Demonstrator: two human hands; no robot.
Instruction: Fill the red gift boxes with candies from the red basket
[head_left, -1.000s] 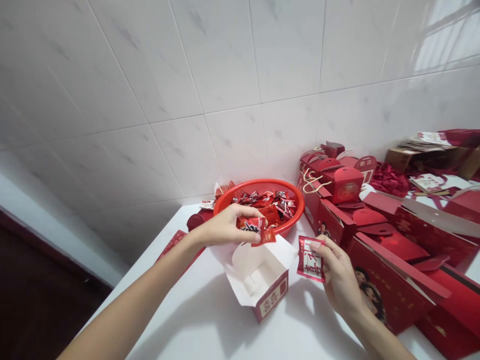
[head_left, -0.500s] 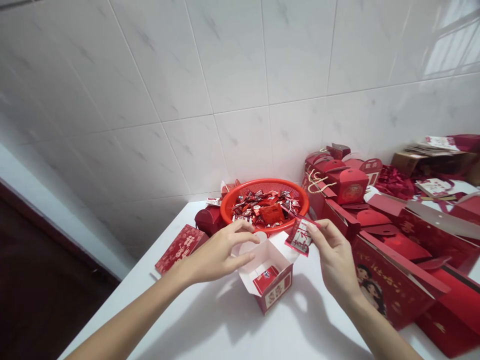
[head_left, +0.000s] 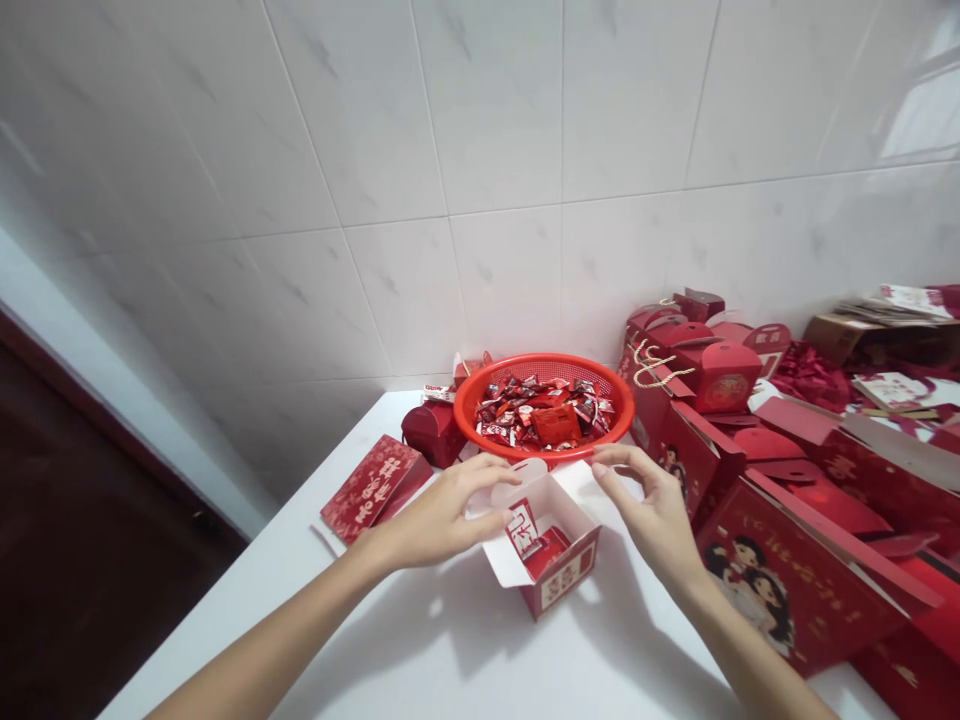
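Note:
A small red gift box point(head_left: 564, 588) with a white inside stands on the table, its top flaps unfolded. Inside it lean a red-and-white packet point(head_left: 523, 528) with a printed character and a red packet point(head_left: 550, 548). My left hand point(head_left: 457, 505) is at the box's left side, thumb and fingers spread around the white flaps there; whether they touch is unclear. At the right flap point(head_left: 581, 482) is my right hand point(head_left: 649, 500), its thumb and forefinger slightly apart and nothing visible between them. Behind the box sits a red plastic basket point(head_left: 459, 412) of small wrapped sweets point(head_left: 517, 412).
A red box with white lettering point(head_left: 373, 490) lies on the white table point(head_left: 450, 650) to the left, a dark red box point(head_left: 431, 432) behind it. Several red gift boxes point(head_left: 724, 378) and bags point(head_left: 802, 580) crowd the right. A tiled wall point(head_left: 502, 270) rises behind.
The red-and-white packet has gone from my right hand into the box. That hand has moved to the right flap. My left hand stays by the left side; the view has shifted slightly.

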